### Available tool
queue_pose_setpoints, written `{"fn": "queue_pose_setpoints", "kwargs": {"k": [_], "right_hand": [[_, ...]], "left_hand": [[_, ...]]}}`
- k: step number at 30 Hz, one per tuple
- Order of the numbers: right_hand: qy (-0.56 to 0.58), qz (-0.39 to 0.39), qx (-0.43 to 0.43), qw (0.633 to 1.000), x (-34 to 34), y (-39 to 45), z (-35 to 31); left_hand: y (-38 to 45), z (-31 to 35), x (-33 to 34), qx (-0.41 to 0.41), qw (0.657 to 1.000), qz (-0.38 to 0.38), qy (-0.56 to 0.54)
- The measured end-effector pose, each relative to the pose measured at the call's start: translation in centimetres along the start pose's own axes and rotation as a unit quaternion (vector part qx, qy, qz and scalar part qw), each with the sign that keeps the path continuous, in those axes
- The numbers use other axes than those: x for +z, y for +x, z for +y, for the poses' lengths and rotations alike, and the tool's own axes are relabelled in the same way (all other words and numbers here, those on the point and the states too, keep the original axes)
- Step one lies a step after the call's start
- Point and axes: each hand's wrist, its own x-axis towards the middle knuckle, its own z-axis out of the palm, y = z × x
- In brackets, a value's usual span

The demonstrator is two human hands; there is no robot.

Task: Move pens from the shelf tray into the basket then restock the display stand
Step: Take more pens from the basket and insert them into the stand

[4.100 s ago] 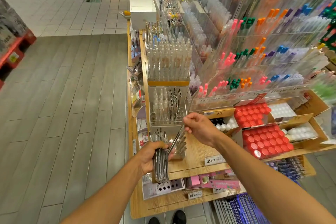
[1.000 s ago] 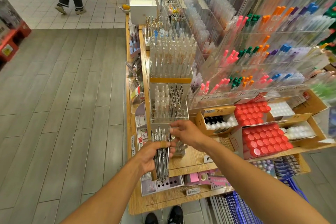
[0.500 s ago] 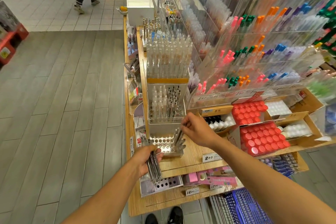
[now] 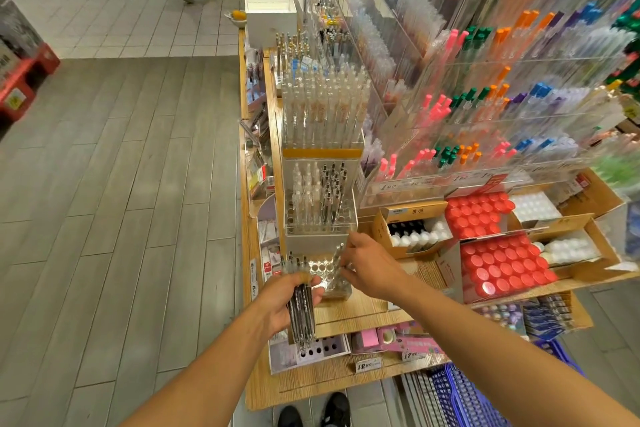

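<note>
1. The left hand (image 4: 284,302), low in the middle of the frame, grips a fat bunch of pens (image 4: 302,314). The right hand (image 4: 367,263) pinches one clear pen (image 4: 336,262) over the holed stand (image 4: 325,276).
2. The bunch could slip and spill, because it is thick. The one pen could miss its hole.
3. The blue basket (image 4: 460,399) sits at the bottom right.
4. A moment ago the bunch hung lower; now it is up beside the stand.
</note>
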Motion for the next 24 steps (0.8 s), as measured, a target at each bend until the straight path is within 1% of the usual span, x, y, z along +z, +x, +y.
{"fn": "queue_pose_setpoints", "kwargs": {"k": [4, 5, 6, 8, 10, 13, 15, 16, 18, 20, 21, 23, 24], "right_hand": [[-0.012, -0.008, 0.026, 1.0, -0.1, 0.7, -0.8], [0.024, -0.005, 0.05, 0.998, -0.4, 0.9, -1.1], [0.087, -0.003, 0.082, 0.993, -0.8, 1.2, -1.4], [0.241, -0.032, 0.15, 0.958, -1.4, 1.7, -2.0], [0.343, -0.072, 0.203, 0.914, -1.6, 1.9, -2.7], [0.429, -0.079, 0.245, 0.866, -1.7, 1.8, -3.4], [0.462, -0.07, 0.25, 0.848, -2.3, 1.8, -3.1], [0.468, -0.062, 0.246, 0.847, -2.8, 1.7, -2.9], [0.453, -0.049, 0.225, 0.861, -3.5, 1.5, -2.2], [0.394, -0.04, 0.191, 0.898, -3.9, 1.1, -1.7], [0.353, -0.034, 0.169, 0.92, -3.9, 0.9, -1.5], [0.258, -0.017, 0.117, 0.959, -3.8, 0.5, -1.3], [0.215, -0.011, 0.096, 0.972, -3.7, 0.3, -1.2]], "left_hand": [[-0.2, 0.0, 0.2, -0.009, 1.0, -0.029, 0.005], [-0.3, 0.0, 0.3, -0.011, 0.999, -0.038, 0.007], [-0.4, 0.0, 0.4, -0.01, 0.999, -0.047, 0.009], [-0.7, 0.1, 0.7, -0.007, 0.997, -0.07, 0.014], [-0.9, 0.2, 1.0, -0.006, 0.996, -0.085, 0.028], [-0.9, 0.2, 1.4, 0.001, 0.996, -0.077, 0.034], [-0.9, 0.4, 1.3, -0.002, 0.997, -0.076, 0.014], [-0.9, 0.5, 1.2, -0.003, 0.997, -0.072, 0.001], [-0.6, 0.8, 0.7, 0.001, 1.0, -0.03, -0.009], [0.0, 0.8, -0.2, 0.008, 0.999, 0.033, 0.01], [0.1, 0.7, -0.8, 0.01, 0.999, 0.052, 0.014], [0.4, 0.5, -1.7, 0.0, 0.998, 0.066, 0.005], [0.4, 0.4, -1.9, -0.004, 0.998, 0.065, 0.003]]}}
